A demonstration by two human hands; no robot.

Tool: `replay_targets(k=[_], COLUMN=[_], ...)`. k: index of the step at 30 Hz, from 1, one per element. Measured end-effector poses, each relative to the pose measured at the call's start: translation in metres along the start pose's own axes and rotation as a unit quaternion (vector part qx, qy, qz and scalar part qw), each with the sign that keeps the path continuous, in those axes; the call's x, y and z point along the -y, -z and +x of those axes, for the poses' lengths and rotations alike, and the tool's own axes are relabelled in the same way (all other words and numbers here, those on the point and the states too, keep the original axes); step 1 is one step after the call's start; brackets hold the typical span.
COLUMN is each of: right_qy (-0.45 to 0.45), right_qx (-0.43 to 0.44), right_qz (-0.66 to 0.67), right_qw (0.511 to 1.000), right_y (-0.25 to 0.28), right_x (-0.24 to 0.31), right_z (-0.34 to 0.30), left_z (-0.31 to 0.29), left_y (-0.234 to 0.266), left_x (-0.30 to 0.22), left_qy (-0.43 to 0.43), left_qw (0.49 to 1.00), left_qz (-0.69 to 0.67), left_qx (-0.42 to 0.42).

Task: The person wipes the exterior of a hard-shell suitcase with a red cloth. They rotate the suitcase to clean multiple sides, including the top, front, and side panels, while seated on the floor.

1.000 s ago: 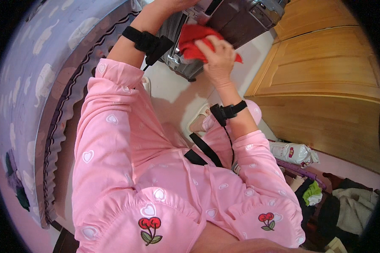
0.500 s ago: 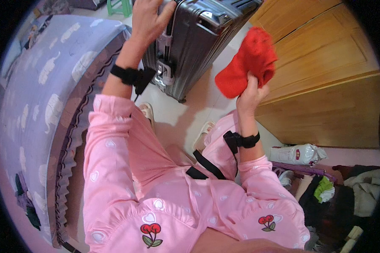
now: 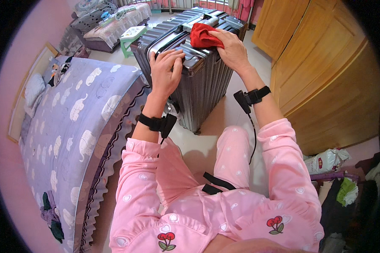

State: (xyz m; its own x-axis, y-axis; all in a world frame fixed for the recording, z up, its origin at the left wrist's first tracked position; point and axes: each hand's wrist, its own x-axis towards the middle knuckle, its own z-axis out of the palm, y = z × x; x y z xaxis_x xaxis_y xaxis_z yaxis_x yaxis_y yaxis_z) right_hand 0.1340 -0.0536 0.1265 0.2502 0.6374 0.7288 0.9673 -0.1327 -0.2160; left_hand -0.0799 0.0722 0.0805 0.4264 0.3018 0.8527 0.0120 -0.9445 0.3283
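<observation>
A dark grey ribbed suitcase [image 3: 207, 90] stands upright on the floor in front of me. In my right hand [image 3: 234, 50] is a bunched red cloth [image 3: 203, 35], held against the suitcase's top near its metal-look handle. My left hand [image 3: 166, 71] rests at the near left corner of the suitcase top, fingers stretched out and holding nothing. Black straps with small boxes circle both my wrists. The cloth and my right fingers cover part of the suitcase's top edge.
A bed with a purple elephant-print cover [image 3: 71, 109] lies along the left. Wooden cabinet doors [image 3: 321, 63] rise on the right. A green and white stool [image 3: 132, 36] stands behind the suitcase, near a sofa [image 3: 118, 27]. Clothes and a white package [image 3: 327, 161] lie at lower right.
My right hand has carried the red cloth left and onto the suitcase top. My left hand now lies at its near corner. The view has tilted up, showing more of the room.
</observation>
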Motion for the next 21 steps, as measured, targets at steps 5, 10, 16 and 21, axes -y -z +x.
replay_targets(k=[5,10,16,21], right_qy=[0.187,0.221,0.231,-0.058], right_qx=[-0.022,0.0,-0.047,0.014], right_qz=[0.048,0.075,0.019,-0.069], right_qw=[0.981,0.972,0.971,0.996], right_y=[-0.014,-0.014,-0.021,-0.02], right_x=[0.018,0.021,-0.032,-0.077], right_z=[-0.018,-0.014,0.008,0.025], left_z=[0.013,0.034,0.032,0.027], left_y=[0.017,0.008,-0.005,0.004], left_x=[-0.013,-0.032,-0.043,-0.039], left_qy=[0.044,0.078,0.068,0.022], left_qw=[0.997,0.993,0.944,0.903], left_qz=[0.063,0.088,0.268,0.345], left_qx=[-0.006,-0.022,0.179,0.255])
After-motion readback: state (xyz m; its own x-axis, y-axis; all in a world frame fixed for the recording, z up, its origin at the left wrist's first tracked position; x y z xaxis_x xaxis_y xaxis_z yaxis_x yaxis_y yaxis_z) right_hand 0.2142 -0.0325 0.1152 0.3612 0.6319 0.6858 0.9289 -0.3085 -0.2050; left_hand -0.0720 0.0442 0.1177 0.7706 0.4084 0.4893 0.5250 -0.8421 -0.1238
